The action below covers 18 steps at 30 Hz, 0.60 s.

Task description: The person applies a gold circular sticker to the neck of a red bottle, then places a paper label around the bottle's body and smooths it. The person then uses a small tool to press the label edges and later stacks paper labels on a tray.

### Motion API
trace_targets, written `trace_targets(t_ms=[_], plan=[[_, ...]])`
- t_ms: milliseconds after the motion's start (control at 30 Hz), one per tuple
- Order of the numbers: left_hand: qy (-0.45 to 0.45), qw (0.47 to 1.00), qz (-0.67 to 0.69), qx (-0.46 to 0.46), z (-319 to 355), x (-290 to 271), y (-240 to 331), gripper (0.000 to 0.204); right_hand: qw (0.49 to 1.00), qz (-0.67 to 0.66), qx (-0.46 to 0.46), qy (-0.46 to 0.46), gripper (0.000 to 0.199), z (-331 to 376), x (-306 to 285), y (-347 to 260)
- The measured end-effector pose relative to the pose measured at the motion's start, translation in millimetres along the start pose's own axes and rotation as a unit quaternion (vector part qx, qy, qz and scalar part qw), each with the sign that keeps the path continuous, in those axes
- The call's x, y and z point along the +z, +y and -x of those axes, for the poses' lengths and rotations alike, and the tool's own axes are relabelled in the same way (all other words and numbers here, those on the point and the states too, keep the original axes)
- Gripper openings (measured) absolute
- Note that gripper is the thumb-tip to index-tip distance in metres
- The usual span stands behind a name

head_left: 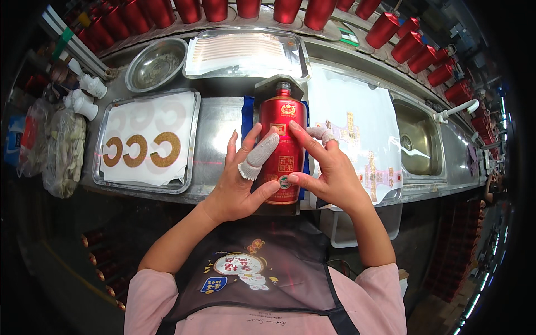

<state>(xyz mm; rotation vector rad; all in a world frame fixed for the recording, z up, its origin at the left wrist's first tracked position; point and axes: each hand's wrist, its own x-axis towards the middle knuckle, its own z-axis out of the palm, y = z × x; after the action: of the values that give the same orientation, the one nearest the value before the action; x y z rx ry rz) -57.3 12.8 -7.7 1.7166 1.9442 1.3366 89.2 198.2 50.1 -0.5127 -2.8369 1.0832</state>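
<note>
A red bottle (282, 148) lies on its side near the front edge of the steel workbench (218, 139), its neck pointing toward the back edge, resting on a blue pad (247, 114) and a dark block. It sits between the two hands. The left hand (240, 178) presses against its left flank, fingers spread and partly curled, the thumb under the lower body near the round label and a finger wearing a white fabric cot (258, 156) laid across the red surface. The right hand (329, 170) meets it from the right, its index finger touching the upper body beside a square gold label, its thumb near the round label, another cot-covered finger raised just off the bottle. Neither hand fully wraps the bottle; both are half open and touching it.

Just right of the bottle lies a white sheet of gold labels (363, 139), with a sink basin (416, 145) beyond toward the right end. Toward the left edge a metal tray (192, 139) holds gold ring-shaped stickers (139, 149). Along the back edge stand a second tray (245, 53), a steel bowl (155, 64), and a row of red bottles (245, 8).
</note>
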Motion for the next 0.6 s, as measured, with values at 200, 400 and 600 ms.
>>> trace_targets(t_ms=[200,400,600], plan=[[0.003,1.000,-0.003,0.005,1.9,1.0,-1.2,0.074,1.000,0.010,-0.012,-0.004,0.088,1.7,2.6,0.2],[0.004,1.000,0.003,0.001,1.0,1.5,-2.4,0.076,0.999,-0.032,-0.038,0.008,0.091,-0.8,3.9,6.8],[0.006,1.000,0.013,-0.002,-0.6,2.9,-2.2,0.078,0.998,-0.025,-0.056,0.022,0.093,-4.7,7.7,13.8]])
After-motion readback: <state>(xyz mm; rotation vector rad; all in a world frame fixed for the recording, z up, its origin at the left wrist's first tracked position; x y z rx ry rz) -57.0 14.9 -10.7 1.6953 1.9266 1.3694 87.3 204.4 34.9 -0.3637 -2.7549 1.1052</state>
